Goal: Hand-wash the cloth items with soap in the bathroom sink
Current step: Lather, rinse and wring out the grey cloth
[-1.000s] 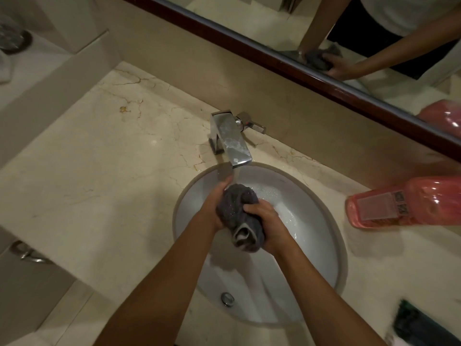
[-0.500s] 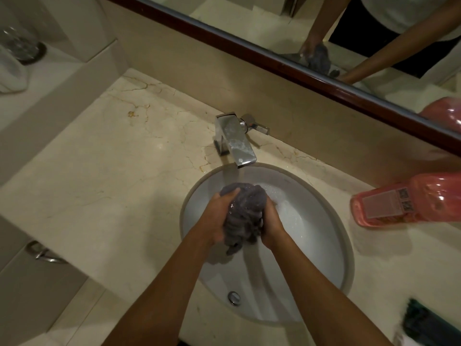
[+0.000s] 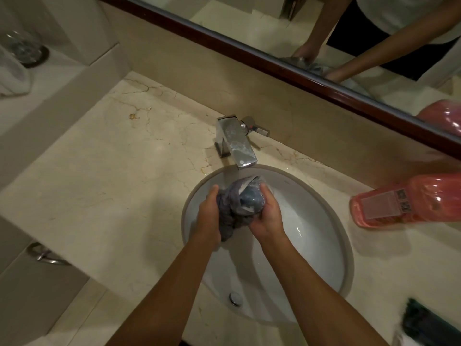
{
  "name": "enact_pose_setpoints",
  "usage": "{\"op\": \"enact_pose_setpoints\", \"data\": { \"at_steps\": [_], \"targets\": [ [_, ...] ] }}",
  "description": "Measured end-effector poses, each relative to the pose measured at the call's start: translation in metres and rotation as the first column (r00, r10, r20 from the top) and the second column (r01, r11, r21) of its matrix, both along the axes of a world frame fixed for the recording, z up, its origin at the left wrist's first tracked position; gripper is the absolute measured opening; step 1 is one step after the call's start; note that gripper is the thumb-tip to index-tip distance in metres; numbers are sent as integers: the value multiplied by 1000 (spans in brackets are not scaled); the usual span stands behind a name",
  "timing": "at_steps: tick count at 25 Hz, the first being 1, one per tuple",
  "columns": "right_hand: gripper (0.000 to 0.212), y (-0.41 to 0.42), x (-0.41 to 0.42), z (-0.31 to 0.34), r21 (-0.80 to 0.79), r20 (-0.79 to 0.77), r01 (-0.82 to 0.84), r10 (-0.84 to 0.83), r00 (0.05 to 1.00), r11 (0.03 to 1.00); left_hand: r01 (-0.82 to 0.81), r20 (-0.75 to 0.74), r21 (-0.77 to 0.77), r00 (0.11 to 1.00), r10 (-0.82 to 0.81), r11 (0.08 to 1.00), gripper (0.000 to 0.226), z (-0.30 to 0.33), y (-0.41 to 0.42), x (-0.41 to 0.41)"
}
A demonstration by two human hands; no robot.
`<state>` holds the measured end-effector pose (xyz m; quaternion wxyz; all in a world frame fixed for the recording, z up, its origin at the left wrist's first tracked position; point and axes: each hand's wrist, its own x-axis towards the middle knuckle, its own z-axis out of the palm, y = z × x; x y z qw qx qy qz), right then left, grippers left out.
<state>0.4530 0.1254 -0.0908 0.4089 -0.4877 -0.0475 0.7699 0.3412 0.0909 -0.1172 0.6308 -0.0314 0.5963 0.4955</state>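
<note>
A wet grey cloth (image 3: 237,206) is bunched between both my hands over the white oval sink (image 3: 311,245), right under the spout of the chrome tap (image 3: 235,143). My left hand (image 3: 208,216) grips its left side with fingers curled round it. My right hand (image 3: 268,216) grips its right side. Water or foam glistens on the top of the cloth. A pink bottle of liquid soap (image 3: 404,201) lies on its side on the counter to the right of the sink.
The beige marble counter (image 3: 112,176) spreads to the left of the sink. A dark cloth item (image 3: 429,323) lies at the counter's lower right corner. The mirror (image 3: 324,28) runs along the back wall. A white towel (image 3: 12,76) and a glass sit on the left ledge.
My hands carried the cloth up toward the tap spout and turned it between them. The bundle now sits higher and more spread, with its wet top under the spout.
</note>
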Motion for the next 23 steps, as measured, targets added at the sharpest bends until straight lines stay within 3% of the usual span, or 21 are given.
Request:
{"op": "enact_pose_setpoints", "data": {
  "at_steps": [6, 10, 13, 16, 18, 23],
  "targets": [
    [55, 5, -10, 16, -46, 88, -13, 17, 996, 999, 118, 152, 19, 981, -119, 993, 71, 17, 7, 2],
    [52, 17, -20, 15, -84, 306, -120, 141, 942, 989, 77, 281, 82, 955, -98, 994, 70, 22, 11, -3],
    [40, 27, -23, 13, -47, 497, -239, 230, 836, 970, 132, 153, 44, 979, -137, 990, 64, 20, 13, 0],
    [38, 18, -22, 13, -87, 446, -277, 286, 848, 957, 147, -79, 51, 987, -143, 988, 57, 9, 14, 8],
    [35, 6, -23, 9, -65, 491, -299, 291, 821, 952, 133, -213, -26, 968, -135, 991, 47, 7, 15, 8],
    [23, -2, -26, 2, 164, 654, -263, 95, 751, 951, 24, -231, -94, 972, -45, 995, 51, -1, 20, -1]
  ]
}}
